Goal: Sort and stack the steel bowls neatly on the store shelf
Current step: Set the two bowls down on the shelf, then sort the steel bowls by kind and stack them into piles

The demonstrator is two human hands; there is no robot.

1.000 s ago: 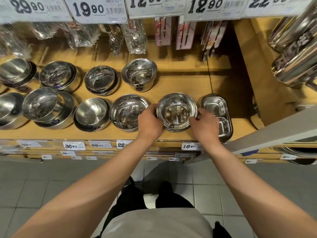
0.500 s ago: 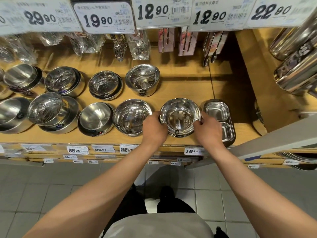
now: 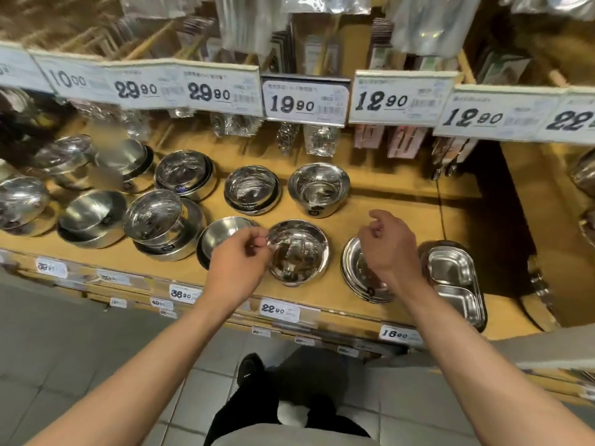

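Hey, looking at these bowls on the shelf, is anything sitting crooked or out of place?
Yes. In the front row, left of the left hand, a tilted bowl sits crooked on top of its wider stack instead of nesting flat. Further left, another bowl also leans in its stack. The far-left bowls are too blurred to judge.

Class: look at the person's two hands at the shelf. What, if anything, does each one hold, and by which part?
The left hand pinches the steel bowl at its near-left rim. The right hand holds nothing; it hangs above the flat bowl stack.
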